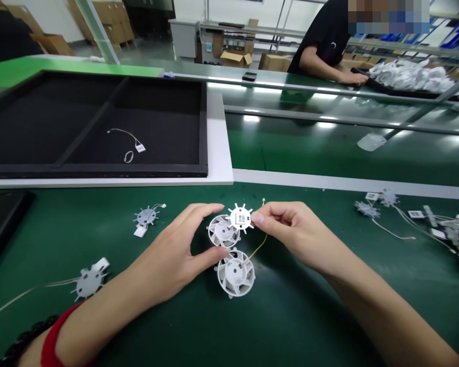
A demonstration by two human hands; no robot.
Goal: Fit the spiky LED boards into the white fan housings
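Observation:
Two round white fan housings with curved vanes stand one behind the other on the green table. My left hand (187,250) has its index finger and thumb around the far fan housing (219,235), the thumb at the spot where it meets the near fan housing (236,275). Between finger and thumb, my right hand (286,224) pinches the edge of a white spiked disc (240,218) that bears a square printed code. The disc overlaps the far housing from above. A thin yellow wire (259,246) runs from the near housing up behind my right fingers.
Grey spiked discs with wires lie left of my hands, one far (146,216) and one near (90,283). More wired discs (367,209) are heaped at right. A black tray (156,171) holds a wired tag. Across the bench, a person's hand (352,78) rests by white parts (413,76).

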